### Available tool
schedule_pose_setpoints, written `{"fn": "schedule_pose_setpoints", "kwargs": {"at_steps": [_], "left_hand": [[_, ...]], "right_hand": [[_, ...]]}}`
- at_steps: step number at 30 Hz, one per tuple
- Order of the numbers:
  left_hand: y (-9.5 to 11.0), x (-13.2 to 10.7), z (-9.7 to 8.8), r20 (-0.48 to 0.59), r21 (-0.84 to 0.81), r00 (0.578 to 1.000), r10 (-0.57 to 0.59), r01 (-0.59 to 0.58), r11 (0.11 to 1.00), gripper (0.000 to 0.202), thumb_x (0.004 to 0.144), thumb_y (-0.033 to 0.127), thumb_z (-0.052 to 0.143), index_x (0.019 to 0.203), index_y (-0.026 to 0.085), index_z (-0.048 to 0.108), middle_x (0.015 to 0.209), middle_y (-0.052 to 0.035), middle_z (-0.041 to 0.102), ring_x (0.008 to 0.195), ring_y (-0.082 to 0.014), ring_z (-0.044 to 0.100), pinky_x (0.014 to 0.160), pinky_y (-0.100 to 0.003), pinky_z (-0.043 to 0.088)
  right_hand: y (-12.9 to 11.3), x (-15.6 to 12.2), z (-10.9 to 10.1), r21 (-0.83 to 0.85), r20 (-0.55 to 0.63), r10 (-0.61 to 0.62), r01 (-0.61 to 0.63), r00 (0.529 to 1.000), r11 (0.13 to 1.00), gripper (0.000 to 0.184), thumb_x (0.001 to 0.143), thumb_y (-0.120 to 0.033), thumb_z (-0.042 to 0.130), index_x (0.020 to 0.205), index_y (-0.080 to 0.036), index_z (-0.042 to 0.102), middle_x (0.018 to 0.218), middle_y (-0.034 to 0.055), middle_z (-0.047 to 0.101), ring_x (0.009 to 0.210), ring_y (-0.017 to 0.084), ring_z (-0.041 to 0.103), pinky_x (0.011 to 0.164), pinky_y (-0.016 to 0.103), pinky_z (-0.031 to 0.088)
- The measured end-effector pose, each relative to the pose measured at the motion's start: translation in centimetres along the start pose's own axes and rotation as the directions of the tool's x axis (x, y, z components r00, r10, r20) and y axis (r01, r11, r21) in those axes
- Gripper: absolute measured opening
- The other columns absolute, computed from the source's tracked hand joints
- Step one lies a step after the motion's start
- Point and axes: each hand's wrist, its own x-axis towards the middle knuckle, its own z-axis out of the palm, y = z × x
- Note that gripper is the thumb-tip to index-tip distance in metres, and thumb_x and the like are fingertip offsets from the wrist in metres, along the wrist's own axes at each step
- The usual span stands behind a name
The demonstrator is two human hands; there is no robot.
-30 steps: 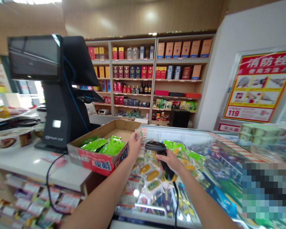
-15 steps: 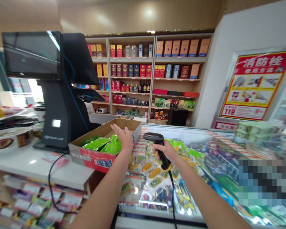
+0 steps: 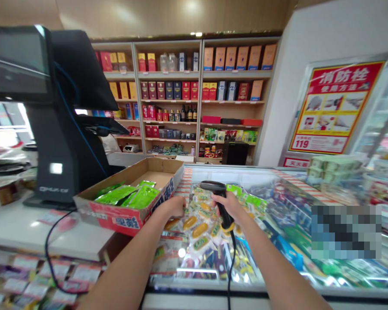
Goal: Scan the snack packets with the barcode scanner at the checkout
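My left hand (image 3: pixel 172 207) reaches down past the right end of a cardboard box (image 3: pixel 129 218) and its fingers curl onto a snack packet at the left edge of a pile of clear packets with yellow contents (image 3: pixel 198 228). The pile lies on the glass lid of a chest freezer (image 3: pixel 278 183). My right hand (image 3: pixel 230 206) grips the handle of a black barcode scanner (image 3: pixel 213 187), whose head hangs just above the pile. Its cable (image 3: pixel 230 267) drops toward me. Several green packets (image 3: pixel 129 196) lie in the box.
A black checkout terminal (image 3: pixel 58 142) stands on the white counter (image 3: pixel 26 228) left of the box, with a cable (image 3: pixel 48 258) hanging over the edge. Stacked tubs (image 3: pixel 330 170) sit at the freezer's right. Shelves of boxes and bottles (image 3: pixel 181 99) and a red poster (image 3: pixel 334 107) are behind.
My left hand carried a packet to the box, opened over it, then dropped to the pile on the freezer lid. The right hand kept the scanner almost still.
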Motion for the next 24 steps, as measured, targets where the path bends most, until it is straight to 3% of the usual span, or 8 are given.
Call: {"fn": "schedule_pose_setpoints", "kwargs": {"at_steps": [3, 6, 7, 9, 11, 13, 17, 24], "left_hand": [[-0.1, 0.4, 0.3, -0.051, -0.074, 0.997, -0.06, 0.057, 0.996, 0.023, 0.049, 0.004, 0.07, 0.063, 0.017, 0.059, 0.058, 0.0019, 0.058, 0.058, -0.0155, 0.058, 0.057, -0.023, 0.045], [0.9, 1.1, 0.6, -0.256, -0.454, 0.944, -0.209, 0.074, 0.888, 0.03, 0.053, 0.014, 0.078, 0.062, 0.017, 0.049, 0.057, 0.0037, 0.053, 0.06, -0.015, 0.058, 0.061, -0.025, 0.049], [1.3, 1.4, 0.8, -0.254, -0.637, 0.924, -0.285, 0.062, 0.769, 0.033, 0.056, 0.019, 0.079, 0.065, 0.018, 0.048, 0.058, 0.0046, 0.052, 0.057, -0.014, 0.058, 0.06, -0.026, 0.05], [1.9, 1.7, 1.2, -0.142, -0.912, 0.921, -0.363, 0.021, 0.41, 0.032, 0.064, 0.026, 0.078, 0.071, 0.017, 0.047, 0.058, 0.0058, 0.052, 0.051, -0.0109, 0.056, 0.058, -0.027, 0.053], [2.0, 1.8, 1.4, -0.051, -0.996, 0.941, -0.335, -0.024, 0.083, 0.027, 0.071, 0.023, 0.074, 0.074, 0.017, 0.048, 0.057, 0.0063, 0.052, 0.047, -0.0085, 0.054, 0.059, -0.028, 0.055], [1.9, 1.9, 1.4, -0.043, -0.994, 0.944, -0.326, -0.074, -0.081, 0.022, 0.073, 0.015, 0.07, 0.072, 0.016, 0.048, 0.055, 0.0057, 0.053, 0.046, -0.0077, 0.054, 0.06, -0.027, 0.057], [1.3, 2.0, 1.0, -0.107, -0.971, 0.916, -0.388, -0.181, -0.159, 0.019, 0.073, 0.01, 0.069, 0.069, 0.015, 0.051, 0.05, 0.0065, 0.05, 0.043, -0.0075, 0.053, 0.058, -0.025, 0.057], [1.7, 2.0, 1.0, -0.156, -0.966, 0.89, -0.428, -0.229, -0.125, 0.019, 0.07, 0.011, 0.072, 0.067, 0.013, 0.053, 0.052, 0.0044, 0.054, 0.046, -0.0093, 0.058, 0.055, -0.024, 0.055]], "right_hand": [[0.3, 0.1, 0.0, -0.049, 0.01, 0.0, 0.001, 1.0, 0.999, 0.031, 0.064, -0.045, 0.064, 0.054, -0.016, 0.057, 0.045, 0.0012, 0.057, 0.033, 0.013, 0.053, 0.035, 0.024, 0.04], [0.2, 0.1, 0.2, -0.07, 0.029, 0.0, 0.003, 1.0, 0.998, 0.03, 0.065, -0.044, 0.063, 0.055, -0.016, 0.058, 0.046, 0.002, 0.059, 0.034, 0.013, 0.053, 0.036, 0.025, 0.041], [0.1, 0.0, 0.3, -0.077, 0.041, 0.005, -0.002, 0.999, 0.997, 0.03, 0.065, -0.044, 0.062, 0.055, -0.016, 0.058, 0.045, 0.0019, 0.058, 0.034, 0.013, 0.053, 0.037, 0.025, 0.041], [-0.2, -0.2, 0.2, -0.087, 0.079, 0.03, -0.023, 0.996, 0.996, 0.029, 0.066, -0.043, 0.061, 0.056, -0.016, 0.058, 0.043, 0.0014, 0.057, 0.034, 0.013, 0.052, 0.037, 0.024, 0.041], [-0.5, -0.4, 0.1, -0.087, 0.14, 0.052, -0.04, 0.989, 0.995, 0.027, 0.065, -0.041, 0.062, 0.058, -0.016, 0.058, 0.045, 0.0014, 0.058, 0.034, 0.013, 0.052, 0.036, 0.024, 0.041], [-0.7, -0.6, 0.0, -0.077, 0.198, 0.063, -0.048, 0.978, 0.996, 0.025, 0.064, -0.04, 0.063, 0.061, -0.016, 0.057, 0.051, 0.0014, 0.061, 0.035, 0.013, 0.053, 0.035, 0.024, 0.041], [-0.6, -0.7, -0.1, -0.09, 0.237, 0.068, -0.048, 0.969, 0.995, 0.023, 0.063, -0.038, 0.064, 0.061, -0.017, 0.055, 0.051, -0.0001, 0.06, 0.034, 0.012, 0.053, 0.034, 0.023, 0.041], [-0.3, -0.5, 0.1, -0.1, 0.21, 0.076, -0.056, 0.975, 0.993, 0.022, 0.063, -0.037, 0.062, 0.062, -0.017, 0.055, 0.053, 0.0003, 0.061, 0.034, 0.012, 0.053, 0.034, 0.024, 0.042]]}}
